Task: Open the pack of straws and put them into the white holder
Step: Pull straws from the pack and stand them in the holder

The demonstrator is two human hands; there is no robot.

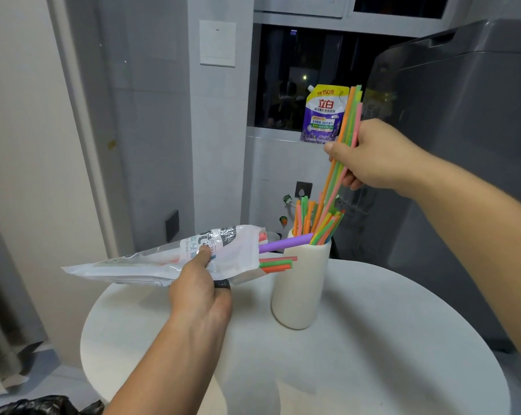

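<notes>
**Lowering a bundle into the holder**

Behind our right hand point(373, 157) stands a large grey appliance point(462, 130). Below both hands lies the round white table point(373, 339).

Our left hand point(199, 292) grips the opened pack of straws point(163, 259) from underneath, with the thumb pressed on its printed face. The pack is nearly level, and its mouth points away from that grip toward the white holder point(301, 283).

The holder stands upright on the table, below our right hand and just past the pack's mouth. Many coloured straws point(305, 215) already stand in it.

Our right hand is closed round a bundle of thin straws point(347, 121), held about mid-length and tilted. The upper ends fan out above the fist. The lower ends run down among the straws standing in the holder, though we cannot tell how deep they sit.

A thick purple straw point(283, 243) sticks out of the pack and its tip lies at the holder's rim. A few red and green straws point(278, 263) poke out just under it.

We judge the step in hand to be seating this bundle:

- We should bring the fist over the holder's mouth so the bundle stands straighter.
- We should lower it until the ends meet the bottom, and only then loosen the fingers.
- Letting go while it is tilted could spill straws over the rim or tip the holder.
- We should hold the pack level so its loose straws do not slide out.
</notes>
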